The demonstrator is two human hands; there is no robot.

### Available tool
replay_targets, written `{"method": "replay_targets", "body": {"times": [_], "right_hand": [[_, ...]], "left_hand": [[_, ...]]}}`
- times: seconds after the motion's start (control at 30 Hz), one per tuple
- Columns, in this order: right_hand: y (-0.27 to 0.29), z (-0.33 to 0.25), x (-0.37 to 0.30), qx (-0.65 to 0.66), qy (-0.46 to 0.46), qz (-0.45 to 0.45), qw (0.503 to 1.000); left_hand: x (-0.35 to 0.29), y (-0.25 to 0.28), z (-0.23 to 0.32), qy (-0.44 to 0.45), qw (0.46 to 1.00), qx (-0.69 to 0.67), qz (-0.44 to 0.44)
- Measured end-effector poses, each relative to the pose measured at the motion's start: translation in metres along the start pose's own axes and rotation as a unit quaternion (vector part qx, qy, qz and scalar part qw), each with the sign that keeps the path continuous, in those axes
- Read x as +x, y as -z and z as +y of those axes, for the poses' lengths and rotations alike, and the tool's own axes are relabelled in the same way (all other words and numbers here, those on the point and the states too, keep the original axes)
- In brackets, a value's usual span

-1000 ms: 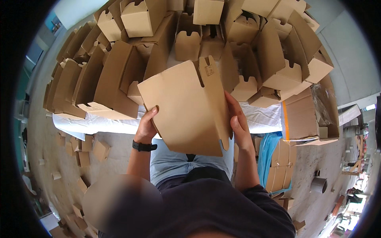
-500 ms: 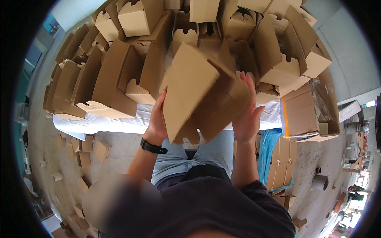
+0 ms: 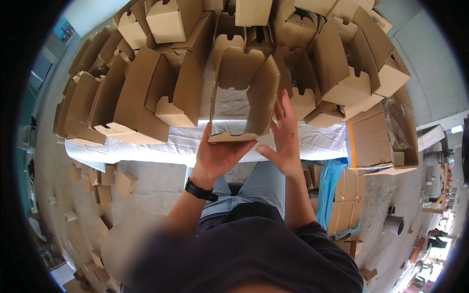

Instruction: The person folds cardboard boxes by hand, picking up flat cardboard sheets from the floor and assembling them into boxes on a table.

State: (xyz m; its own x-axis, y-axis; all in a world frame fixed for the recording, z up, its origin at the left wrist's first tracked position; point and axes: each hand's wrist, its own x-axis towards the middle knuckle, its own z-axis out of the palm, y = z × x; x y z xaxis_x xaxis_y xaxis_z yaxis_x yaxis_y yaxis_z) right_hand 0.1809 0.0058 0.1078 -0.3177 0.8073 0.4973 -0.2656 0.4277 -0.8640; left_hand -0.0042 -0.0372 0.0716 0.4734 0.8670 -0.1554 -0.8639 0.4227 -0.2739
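A brown cardboard box (image 3: 264, 95) stands before me at the table's near side, its notched flaps at the far and near ends. White cloth shows through its middle, so its bottom looks open. My left hand (image 3: 217, 158), with a black watch on the wrist, grips the near left corner; its thumb lies along the near edge and some fingers are hidden by the cardboard. Beside the right wall, my right hand (image 3: 286, 139) is open, fingers stretched and thumb spread. Its fingertips are close to the wall; whether they touch is unclear.
Several similar open boxes (image 3: 132, 97) crowd the table to the left, right and back. A white cloth (image 3: 181, 144) covers the table. At right stands a larger carton (image 3: 371, 136), near a tied cardboard bundle (image 3: 347, 200) with blue plastic. Small boxes (image 3: 126, 185) lie on the floor.
The box has moved away from me and turned from tilted in the air to upright on the table side. My left hand shifted to its near edge; my right hand moved slightly left.
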Motion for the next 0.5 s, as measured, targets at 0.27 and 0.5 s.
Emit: {"method": "replay_targets", "body": {"times": [0.27,0.5], "right_hand": [[-0.02,-0.014,-0.001,-0.165,0.047,-0.045,0.984],[-0.063,-0.027,-0.027,-0.306,0.17,-0.198,0.916]], "left_hand": [[-0.004,0.031,0.003,-0.029,0.998,0.035,-0.036],[-0.011,0.058,0.008,-0.063,0.959,0.135,-0.24]]}}
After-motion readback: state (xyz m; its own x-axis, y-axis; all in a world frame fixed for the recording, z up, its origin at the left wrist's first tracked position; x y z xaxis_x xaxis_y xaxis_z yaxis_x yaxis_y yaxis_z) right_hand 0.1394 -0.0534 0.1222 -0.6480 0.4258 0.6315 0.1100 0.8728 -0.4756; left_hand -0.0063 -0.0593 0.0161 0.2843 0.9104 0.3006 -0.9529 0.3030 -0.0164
